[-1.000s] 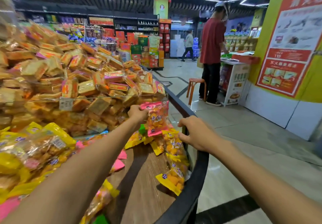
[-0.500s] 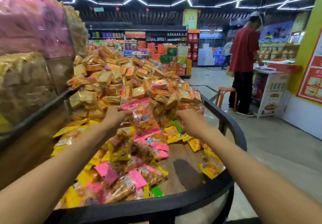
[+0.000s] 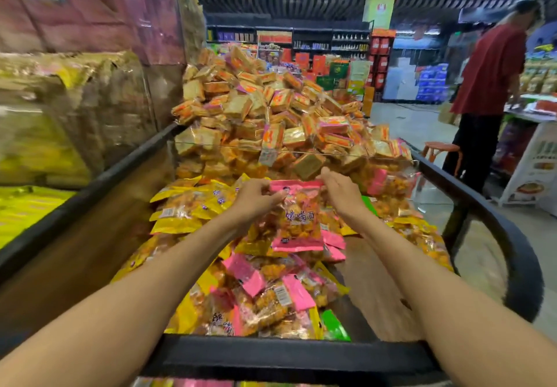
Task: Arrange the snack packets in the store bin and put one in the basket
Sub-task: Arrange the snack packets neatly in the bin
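Observation:
A pink-edged snack packet [image 3: 298, 221] full of orange pieces hangs upright over the store bin [image 3: 286, 353]. My left hand [image 3: 256, 198] pinches its top left corner and my right hand [image 3: 339, 189] pinches its top right corner. Under it lie several pink and yellow snack packets [image 3: 256, 290] heaped on the bin's wooden floor. No basket is in view.
A clear divider [image 3: 301, 151] holds back a tall heap of orange biscuit packs [image 3: 271, 109]. The bin's black rail curves round the right side [image 3: 518, 266]. Stacked wrapped goods [image 3: 75, 85] fill the left. A person in a red shirt [image 3: 488, 85] stands at the right by a stool [image 3: 441, 148].
My right hand left the bin's rail and took the packet's top right corner. The packet now hangs between both hands. My view turned left to face the bin squarely.

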Available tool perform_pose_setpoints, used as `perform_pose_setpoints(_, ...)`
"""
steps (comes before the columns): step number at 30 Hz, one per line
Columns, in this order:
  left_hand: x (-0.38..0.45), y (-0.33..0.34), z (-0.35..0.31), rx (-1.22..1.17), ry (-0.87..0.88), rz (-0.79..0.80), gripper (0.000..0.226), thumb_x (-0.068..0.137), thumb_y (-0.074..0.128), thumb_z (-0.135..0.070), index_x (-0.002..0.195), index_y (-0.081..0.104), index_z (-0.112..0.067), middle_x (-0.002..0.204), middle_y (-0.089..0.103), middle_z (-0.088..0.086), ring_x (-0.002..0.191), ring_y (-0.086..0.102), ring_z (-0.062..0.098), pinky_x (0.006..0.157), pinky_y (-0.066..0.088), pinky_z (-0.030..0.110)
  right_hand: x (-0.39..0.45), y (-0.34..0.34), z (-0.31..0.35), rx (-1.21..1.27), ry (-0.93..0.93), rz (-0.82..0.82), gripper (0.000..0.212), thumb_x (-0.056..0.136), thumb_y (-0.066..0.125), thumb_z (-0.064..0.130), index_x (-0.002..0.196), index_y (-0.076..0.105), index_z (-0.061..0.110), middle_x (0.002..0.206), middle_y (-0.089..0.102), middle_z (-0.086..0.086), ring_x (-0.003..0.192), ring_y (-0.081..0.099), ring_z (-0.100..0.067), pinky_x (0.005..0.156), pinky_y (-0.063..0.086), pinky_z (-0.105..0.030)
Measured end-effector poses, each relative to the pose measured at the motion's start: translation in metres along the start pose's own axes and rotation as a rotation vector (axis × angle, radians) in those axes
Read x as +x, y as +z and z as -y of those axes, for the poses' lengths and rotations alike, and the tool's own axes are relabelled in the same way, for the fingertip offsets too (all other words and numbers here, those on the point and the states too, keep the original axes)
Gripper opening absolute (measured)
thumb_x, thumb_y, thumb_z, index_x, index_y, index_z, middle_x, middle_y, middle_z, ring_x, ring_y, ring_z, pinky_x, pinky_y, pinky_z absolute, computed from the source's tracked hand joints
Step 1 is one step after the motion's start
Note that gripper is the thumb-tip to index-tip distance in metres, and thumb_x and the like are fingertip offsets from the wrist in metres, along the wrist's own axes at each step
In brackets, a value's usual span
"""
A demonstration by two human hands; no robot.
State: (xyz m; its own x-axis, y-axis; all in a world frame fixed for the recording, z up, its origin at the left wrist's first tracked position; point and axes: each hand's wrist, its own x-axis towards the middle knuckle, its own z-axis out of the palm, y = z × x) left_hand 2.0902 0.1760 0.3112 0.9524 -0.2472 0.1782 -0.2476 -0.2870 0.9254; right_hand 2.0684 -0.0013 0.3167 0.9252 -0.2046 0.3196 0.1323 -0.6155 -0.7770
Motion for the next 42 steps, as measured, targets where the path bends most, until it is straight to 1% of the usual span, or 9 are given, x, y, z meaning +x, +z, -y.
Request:
perform_pose_setpoints(3, -0.002, -0.002, 0.001, -0.064, -0.008, 0.001, 0.023, 0.091, 0.060, -0.006, 0.068, 0.056, -0.009, 0.059, 0.051, 0.002, 0.043, 0.049, -0.001, 0.038, 0.035, 0.012, -0.002, 0.002, 0.006, 0.237, 0.066, 0.097, 0.052, 0.096, 0.046, 0.049, 0.094, 0.068, 0.001, 0.083, 0.058, -0.009, 0.081, 0.056, -0.022, 0.074, 0.049, -0.036)
perform_pose_setpoints(9, -0.005, -0.007, -0.005, -0.106, -0.061, -0.014, 0.023, 0.092, 0.059, -0.010, 0.071, 0.055, -0.005, 0.064, 0.055, 0.008, 0.048, 0.052, 0.007, 0.040, 0.039, 0.016, -0.010, 0.001, 0.008, 0.331, -0.007, 0.115, 0.022, 0.094, 0.059, 0.016, 0.096, 0.070, -0.002, 0.071, 0.063, -0.001, 0.054, 0.058, 0.004, 0.047, 0.043, -0.012)
perform_pose_setpoints(12, -0.006, -0.007, -0.010, -0.199, -0.079, 0.009, 0.020, 0.094, 0.058, -0.023, 0.082, 0.062, -0.007, 0.079, 0.064, 0.011, 0.066, 0.061, 0.019, 0.060, 0.050, 0.031, -0.010, 0.000, 0.009, 0.371, 0.013, 0.065, 0.023, 0.094, 0.059, 0.014, 0.097, 0.071, -0.005, 0.072, 0.065, -0.004, 0.059, 0.061, -0.001, 0.048, 0.046, -0.013)
perform_pose_setpoints(17, -0.006, -0.010, -0.010, -0.176, -0.039, -0.103, 0.017, 0.093, 0.060, -0.021, 0.088, 0.071, -0.008, 0.085, 0.069, 0.011, 0.068, 0.065, 0.019, 0.041, 0.043, 0.017, -0.010, 0.001, 0.012, 0.400, 0.026, 0.127, 0.021, 0.093, 0.060, 0.018, 0.097, 0.071, 0.000, 0.075, 0.066, -0.001, 0.063, 0.063, -0.002, 0.054, 0.050, -0.015)
perform_pose_setpoints(28, -0.010, -0.010, -0.014, -0.142, 0.018, -0.065, 0.016, 0.091, 0.061, -0.027, 0.091, 0.071, -0.014, 0.090, 0.069, 0.017, 0.069, 0.062, 0.021, 0.052, 0.046, 0.024, -0.005, 0.002, 0.009, 0.401, 0.040, 0.079, 0.022, 0.094, 0.058, 0.016, 0.089, 0.071, 0.000, 0.072, 0.066, -0.005, 0.064, 0.063, -0.010, 0.051, 0.049, -0.015)
perform_pose_setpoints(31, -0.009, -0.013, -0.016, -0.160, 0.022, -0.138, 0.019, 0.092, 0.060, -0.021, 0.097, 0.072, -0.006, 0.088, 0.070, 0.010, 0.064, 0.062, 0.017, 0.047, 0.047, 0.021, -0.007, 0.000, 0.011, 0.471, 0.094, 0.267, 0.023, 0.094, 0.057, 0.028, 0.094, 0.066, 0.006, 0.075, 0.060, -0.007, 0.060, 0.058, -0.010, 0.054, 0.047, -0.015)
perform_pose_setpoints(35, -0.005, -0.025, -0.022, -0.289, -0.011, -0.231, 0.015, 0.092, 0.061, -0.019, 0.086, 0.071, -0.009, 0.087, 0.068, 0.005, 0.054, 0.061, 0.018, 0.050, 0.052, 0.024, -0.008, 0.003, 0.009, 0.351, 0.192, 0.593, 0.077, 0.076, 0.077, 0.031, 0.141, 0.040, 0.011, 0.138, 0.051, -0.008, 0.128, 0.048, -0.024, 0.101, 0.041, -0.038)
perform_pose_setpoints(40, -0.006, -0.029, -0.022, -0.308, -0.010, -0.245, 0.021, 0.092, 0.061, -0.020, 0.073, 0.067, -0.012, 0.080, 0.064, 0.003, 0.049, 0.057, 0.016, 0.048, 0.049, 0.024, -0.006, 0.007, 0.003, 0.277, 0.169, 0.720, 0.064, 0.078, 0.070, -0.009, 0.133, 0.045, 0.011, 0.094, 0.063, 0.005, 0.091, 0.061, -0.004, 0.092, 0.051, -0.034)
perform_pose_setpoints(42, -0.005, -0.028, -0.021, -0.319, -0.014, -0.250, 0.022, 0.092, 0.061, -0.020, 0.073, 0.067, -0.012, 0.079, 0.063, 0.002, 0.050, 0.056, 0.016, 0.049, 0.049, 0.025, -0.004, 0.007, -0.001, 0.288, 0.182, 0.716, 0.076, 0.074, 0.072, -0.011, 0.141, 0.038, 0.000, 0.103, 0.062, -0.005, 0.090, 0.060, -0.009, 0.080, 0.056, -0.028)
